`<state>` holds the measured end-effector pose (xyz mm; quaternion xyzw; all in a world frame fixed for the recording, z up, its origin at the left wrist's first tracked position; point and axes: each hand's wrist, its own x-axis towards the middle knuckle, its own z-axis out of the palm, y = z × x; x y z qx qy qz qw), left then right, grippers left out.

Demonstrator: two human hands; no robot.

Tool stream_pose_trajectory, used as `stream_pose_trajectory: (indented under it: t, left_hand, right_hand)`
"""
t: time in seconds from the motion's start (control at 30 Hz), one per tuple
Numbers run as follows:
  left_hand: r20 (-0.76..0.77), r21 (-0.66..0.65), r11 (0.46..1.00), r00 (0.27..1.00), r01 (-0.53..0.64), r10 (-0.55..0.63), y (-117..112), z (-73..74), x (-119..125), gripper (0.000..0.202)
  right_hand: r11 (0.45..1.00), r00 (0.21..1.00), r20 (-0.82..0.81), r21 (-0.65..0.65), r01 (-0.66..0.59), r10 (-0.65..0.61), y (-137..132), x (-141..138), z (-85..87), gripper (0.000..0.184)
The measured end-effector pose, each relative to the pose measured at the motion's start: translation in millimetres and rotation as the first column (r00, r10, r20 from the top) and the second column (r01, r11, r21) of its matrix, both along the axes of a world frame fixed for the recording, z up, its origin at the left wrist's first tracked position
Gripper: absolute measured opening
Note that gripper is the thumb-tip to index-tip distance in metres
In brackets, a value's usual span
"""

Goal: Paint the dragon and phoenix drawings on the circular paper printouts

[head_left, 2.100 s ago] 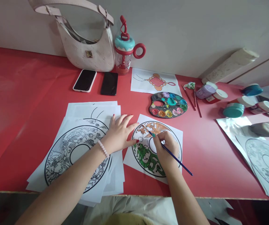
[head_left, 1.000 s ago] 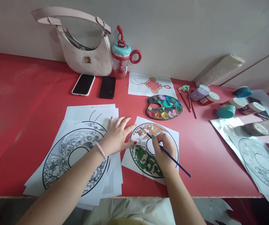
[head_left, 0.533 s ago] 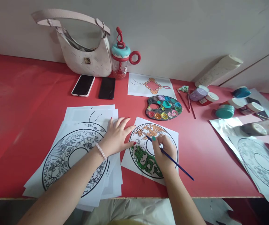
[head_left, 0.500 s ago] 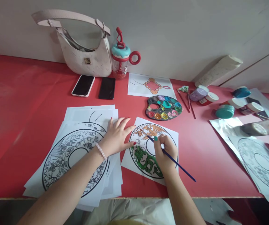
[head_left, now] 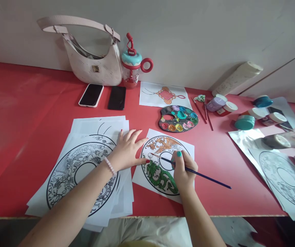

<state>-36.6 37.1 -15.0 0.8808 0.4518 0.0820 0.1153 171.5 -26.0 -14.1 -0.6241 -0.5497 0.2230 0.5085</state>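
Between the fingers of my right hand (head_left: 185, 168) is a thin blue paintbrush (head_left: 204, 175), its tip over the left part of a small printed sheet (head_left: 188, 188). That sheet bears a ring design with an orange phoenix (head_left: 166, 143) at the top and a green dragon (head_left: 160, 176) below; the centre circle is white. My left hand (head_left: 127, 151) lies flat with fingers spread, partly on a stack of uncoloured printed sheets (head_left: 67, 151), its thumb reaching the left edge of the small sheet. Beyond the sheet sits a dark paint palette (head_left: 173, 120) with many colours in its wells.
At the back stand a pale handbag (head_left: 93, 70), a cup with straw (head_left: 132, 67), two phones (head_left: 92, 95) and a knot picture (head_left: 147, 101). To the right are brushes (head_left: 201, 110), several paint jars (head_left: 244, 122), a white bottle (head_left: 237, 79) and another printed sheet (head_left: 268, 185).
The brush tip has moved down and left from the phoenix toward the small circle by the dragon. The brush handle now lies flatter, pointing further right. My left hand stays in place.
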Motion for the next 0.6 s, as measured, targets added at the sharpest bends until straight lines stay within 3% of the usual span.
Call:
stream_pose_trajectory:
  t: [0.6]
  left_hand:
    - [-0.014, -0.013, 1.000, 1.000, -0.003, 0.003, -0.1, 1.4, 1.4, 0.079]
  right_hand:
    - [0.998, 0.998, 0.045, -0.041, -0.037, 0.039, 2.2, -3.8, 4.3, 0.045]
